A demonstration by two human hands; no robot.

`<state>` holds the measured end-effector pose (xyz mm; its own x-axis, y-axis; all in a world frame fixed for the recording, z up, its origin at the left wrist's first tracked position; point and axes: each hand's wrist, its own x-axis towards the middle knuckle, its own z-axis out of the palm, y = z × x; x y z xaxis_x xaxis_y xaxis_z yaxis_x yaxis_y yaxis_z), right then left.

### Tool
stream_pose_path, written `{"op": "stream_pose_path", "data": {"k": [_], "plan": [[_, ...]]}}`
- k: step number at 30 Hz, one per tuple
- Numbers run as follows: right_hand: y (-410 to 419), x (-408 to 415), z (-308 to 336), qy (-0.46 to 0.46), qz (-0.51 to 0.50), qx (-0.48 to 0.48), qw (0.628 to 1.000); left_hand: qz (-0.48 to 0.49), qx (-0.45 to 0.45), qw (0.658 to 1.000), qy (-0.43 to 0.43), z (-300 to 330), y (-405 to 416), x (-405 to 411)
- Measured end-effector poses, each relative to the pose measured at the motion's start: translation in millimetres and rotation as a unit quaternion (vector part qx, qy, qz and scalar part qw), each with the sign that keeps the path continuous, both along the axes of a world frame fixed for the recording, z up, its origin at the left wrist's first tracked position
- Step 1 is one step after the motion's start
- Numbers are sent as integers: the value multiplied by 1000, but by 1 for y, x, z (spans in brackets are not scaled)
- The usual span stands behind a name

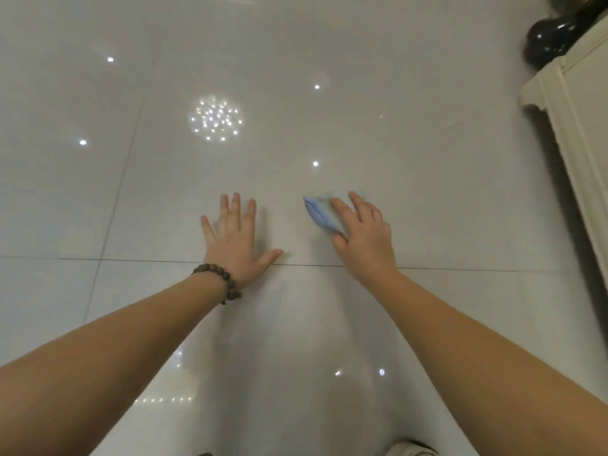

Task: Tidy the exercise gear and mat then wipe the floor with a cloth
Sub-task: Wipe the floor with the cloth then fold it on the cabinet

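- Two hands are down on the glossy tiled floor (329,77), on either side of a grout line crossing.
- Your left hand (235,236) lies flat, fingers straight and spread wide, palm on the tile; a beaded bracelet (222,281) circles its wrist.
- Your right hand (363,236) presses on the blue cloth (317,212), fingers laid over it, thumb at its near edge.
- A cream cabinet (579,126) stands at the floor's right edge, with a dark rounded object (549,41) just beyond it.
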<state>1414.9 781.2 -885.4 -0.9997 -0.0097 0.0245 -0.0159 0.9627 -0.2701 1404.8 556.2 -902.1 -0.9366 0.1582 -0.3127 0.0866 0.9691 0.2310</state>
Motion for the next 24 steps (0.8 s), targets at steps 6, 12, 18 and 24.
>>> {"op": "stream_pose_path", "data": {"k": [6, 12, 18, 24], "plan": [[81, 73, -16, -35, -86, -14, 996, -120, -14, 989, -80, -8, 119, 32], [153, 156, -64, -70, 13, 27, 997, -152, -102, 966, -180, -28, 156, 50], [312, 175, -53, -94, -532, -7, 841, -148, -134, 957, -212, -27, 162, 47], [169, 53, -63, -60, -346, -40, 935, -141, -140, 953, -228, -23, 164, 46]]}}
